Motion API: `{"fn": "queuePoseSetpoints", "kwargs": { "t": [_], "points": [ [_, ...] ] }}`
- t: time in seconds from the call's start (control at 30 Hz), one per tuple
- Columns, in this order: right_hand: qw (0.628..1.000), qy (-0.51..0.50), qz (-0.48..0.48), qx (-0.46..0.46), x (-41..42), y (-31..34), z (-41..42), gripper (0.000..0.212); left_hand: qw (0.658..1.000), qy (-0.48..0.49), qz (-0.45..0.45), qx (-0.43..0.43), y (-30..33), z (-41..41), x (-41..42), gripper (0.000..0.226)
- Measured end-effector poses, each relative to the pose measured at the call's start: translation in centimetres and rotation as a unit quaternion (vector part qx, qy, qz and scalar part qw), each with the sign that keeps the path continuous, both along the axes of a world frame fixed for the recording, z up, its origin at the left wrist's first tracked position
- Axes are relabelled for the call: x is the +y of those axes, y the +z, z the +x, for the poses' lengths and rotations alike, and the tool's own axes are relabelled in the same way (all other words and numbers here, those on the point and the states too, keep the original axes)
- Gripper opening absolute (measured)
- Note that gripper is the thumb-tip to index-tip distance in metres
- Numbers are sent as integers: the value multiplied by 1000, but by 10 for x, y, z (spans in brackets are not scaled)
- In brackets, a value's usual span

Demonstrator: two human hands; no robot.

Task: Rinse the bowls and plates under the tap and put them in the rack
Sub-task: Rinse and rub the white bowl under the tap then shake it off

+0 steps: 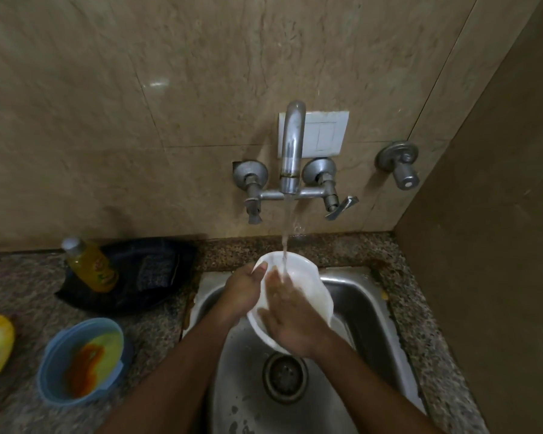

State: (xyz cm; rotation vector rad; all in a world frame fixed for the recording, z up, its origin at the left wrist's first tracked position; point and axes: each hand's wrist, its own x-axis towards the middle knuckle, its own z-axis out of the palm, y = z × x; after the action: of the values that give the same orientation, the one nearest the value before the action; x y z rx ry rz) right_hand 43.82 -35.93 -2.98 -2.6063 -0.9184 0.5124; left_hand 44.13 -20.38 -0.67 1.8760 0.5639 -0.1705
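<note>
Left hand [243, 291] grips the white bowl's [308, 277] rim; right hand [290, 317] lies flat inside, rubbing. Wet, one-handed hold could slip into the sink [367, 296].

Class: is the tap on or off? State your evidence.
On. Water streams from the tap into the white bowl held over the sink.

Both forearms bare up to the frame edge; no sleeves visible. Left hand [243, 292] and right hand [290, 317] ungloved. Wrists and fingers nearest the hands plain, unadorned.
</note>
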Motion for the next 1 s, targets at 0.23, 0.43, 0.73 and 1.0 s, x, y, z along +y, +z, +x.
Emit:
{"fn": "queuePoseSetpoints", "kwargs": {
  "t": [0.23, 0.43, 0.73, 1.0],
  "points": [
    [997, -28, 70, 15, 13, 6, -4, 72, 997, 18, -74, -17, -5, 0, -1, 37],
    [999, -42, -7, -31, 0, 4, 8, 72, 985, 47, -162, -27, -17, 3, -11, 36],
    [994, -60, -31, -89, -17, 7, 19, 85, 965, 75, -252, -22, -15, 22, -40, 30],
    [992, -42, -18, -121, -19, 11, 17, 74, 946, 98, -308, -8, -23, 35, -46, 44]
  ]
}}
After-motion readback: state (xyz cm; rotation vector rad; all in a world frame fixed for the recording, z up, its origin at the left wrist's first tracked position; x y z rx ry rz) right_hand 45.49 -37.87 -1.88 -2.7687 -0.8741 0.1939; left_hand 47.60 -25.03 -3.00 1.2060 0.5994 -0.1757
